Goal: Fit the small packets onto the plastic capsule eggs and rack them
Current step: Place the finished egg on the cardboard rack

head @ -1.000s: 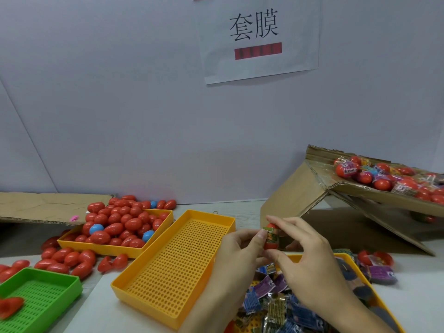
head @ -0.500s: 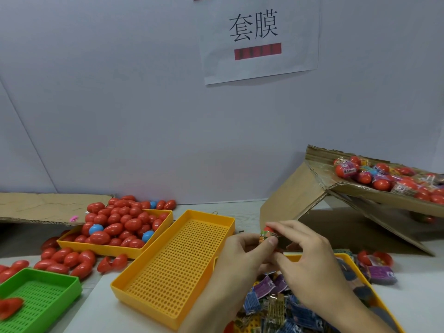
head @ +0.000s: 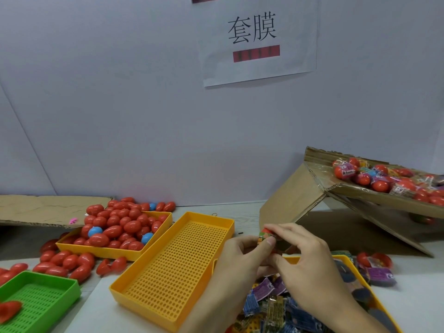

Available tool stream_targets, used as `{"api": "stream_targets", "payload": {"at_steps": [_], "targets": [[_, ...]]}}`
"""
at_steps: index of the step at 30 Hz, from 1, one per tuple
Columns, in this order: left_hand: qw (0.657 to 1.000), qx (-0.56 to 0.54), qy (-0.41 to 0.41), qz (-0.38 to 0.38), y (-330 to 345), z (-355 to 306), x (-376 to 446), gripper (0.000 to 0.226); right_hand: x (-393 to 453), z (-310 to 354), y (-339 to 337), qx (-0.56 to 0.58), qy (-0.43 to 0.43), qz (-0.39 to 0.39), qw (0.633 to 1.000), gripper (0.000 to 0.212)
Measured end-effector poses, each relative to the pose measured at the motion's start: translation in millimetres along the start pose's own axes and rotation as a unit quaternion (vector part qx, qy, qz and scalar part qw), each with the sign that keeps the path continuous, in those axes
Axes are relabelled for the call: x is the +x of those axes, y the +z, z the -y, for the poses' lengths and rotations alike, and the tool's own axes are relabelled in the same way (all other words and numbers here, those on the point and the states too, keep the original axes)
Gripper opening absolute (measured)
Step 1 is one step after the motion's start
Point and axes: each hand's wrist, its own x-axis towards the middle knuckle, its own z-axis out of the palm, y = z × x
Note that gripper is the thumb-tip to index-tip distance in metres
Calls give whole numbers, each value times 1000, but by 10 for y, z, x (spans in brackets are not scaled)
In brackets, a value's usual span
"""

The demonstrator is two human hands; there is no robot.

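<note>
At the far left sat a green tray (head: 36, 299) and, behind it, a yellow tray (head: 158, 227) heaped with bare red eggs (head: 115, 224). The empty yellow rack (head: 173, 267) lay beside them on the counter (head: 413, 299). The left hand (head: 242, 255) and right hand (head: 310, 265) met over the packets (head: 269, 306) — each grip pinching one egg (head: 266, 233). A second earlier that egg stood higher, with more red showing; now the printed packet covered most of it, so the fit looked nearly done. Finished eggs (head: 374, 179) lay on the cardboard ramp (head: 300, 195) at right — racking was not yet done.
</note>
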Motion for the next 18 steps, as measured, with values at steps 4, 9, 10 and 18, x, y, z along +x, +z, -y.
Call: {"api": "stream_targets", "payload": {"at_steps": [4, 9, 10, 18], "targets": [[999, -40, -29, -12, 37, -31, 0, 33, 1, 4, -8, 16, 4, -7, 1000, 47], [987, -138, -74, -24, 17, -46, 18, 32, 7, -27, -19, 23, 15, -3, 1000, 48], [986, -148, -78, -25, 4, -40, 26, 34, 3, -30, -15, 24, 17, 5, 1000, 49], [979, -12, -46, -196, -184, -223, 135, 43, 36, -112, -9, 59, 84, 4, 995, 39]]}}
